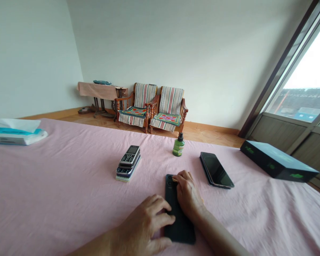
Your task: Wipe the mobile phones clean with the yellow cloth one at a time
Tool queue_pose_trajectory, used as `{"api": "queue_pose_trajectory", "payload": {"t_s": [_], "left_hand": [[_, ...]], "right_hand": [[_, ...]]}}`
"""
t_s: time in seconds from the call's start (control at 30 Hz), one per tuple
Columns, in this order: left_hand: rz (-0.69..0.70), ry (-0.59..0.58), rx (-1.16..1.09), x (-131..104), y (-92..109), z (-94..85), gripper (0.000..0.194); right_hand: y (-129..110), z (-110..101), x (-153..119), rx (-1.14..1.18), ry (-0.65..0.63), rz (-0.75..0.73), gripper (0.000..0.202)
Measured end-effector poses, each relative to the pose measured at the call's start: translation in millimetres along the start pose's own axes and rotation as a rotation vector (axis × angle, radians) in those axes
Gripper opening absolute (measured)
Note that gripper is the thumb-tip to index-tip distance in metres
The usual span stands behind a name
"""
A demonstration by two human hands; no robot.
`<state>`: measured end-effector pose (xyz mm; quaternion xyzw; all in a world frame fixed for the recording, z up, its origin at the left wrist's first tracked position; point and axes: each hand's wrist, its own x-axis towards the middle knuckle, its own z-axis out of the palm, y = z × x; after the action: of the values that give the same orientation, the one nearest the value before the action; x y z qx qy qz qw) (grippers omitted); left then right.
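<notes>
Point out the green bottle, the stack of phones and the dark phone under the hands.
green bottle (178, 147), head view, on its green body.
stack of phones (128, 163), head view, on the top keypad phone.
dark phone (179, 227), head view, on its bare back between the hands.

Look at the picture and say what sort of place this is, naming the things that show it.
Probably a room in a home, not a workshop: two wooden armchairs with striped covers against the wall, a treadle sewing table beside them, and a work surface under a pink cloth bearing phones and a tissue pack.
</notes>
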<state>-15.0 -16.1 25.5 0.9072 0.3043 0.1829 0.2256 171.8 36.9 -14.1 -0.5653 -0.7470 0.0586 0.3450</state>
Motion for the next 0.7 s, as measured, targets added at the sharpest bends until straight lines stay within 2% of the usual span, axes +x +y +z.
{"api": "queue_pose_trajectory", "payload": {"t_s": [0.33, 0.53, 0.7], "left_hand": [[-0.002, 0.004, -0.007, -0.6, -0.4, -1.2, 0.047], [0.003, 0.002, 0.000, -1.3, -0.2, -0.6, 0.047], [0.034, 0.032, 0.050, -0.6, -0.6, 0.7, 0.042]], "right_hand": [[-2.4, -4.5, -1.6, -0.049, -0.023, 0.015, 0.035], [-3.1, -3.8, 0.9, -0.092, -0.034, -0.006, 0.044], [1.4, -2.2, 2.2, -0.002, 0.010, -0.034, 0.034]]}}
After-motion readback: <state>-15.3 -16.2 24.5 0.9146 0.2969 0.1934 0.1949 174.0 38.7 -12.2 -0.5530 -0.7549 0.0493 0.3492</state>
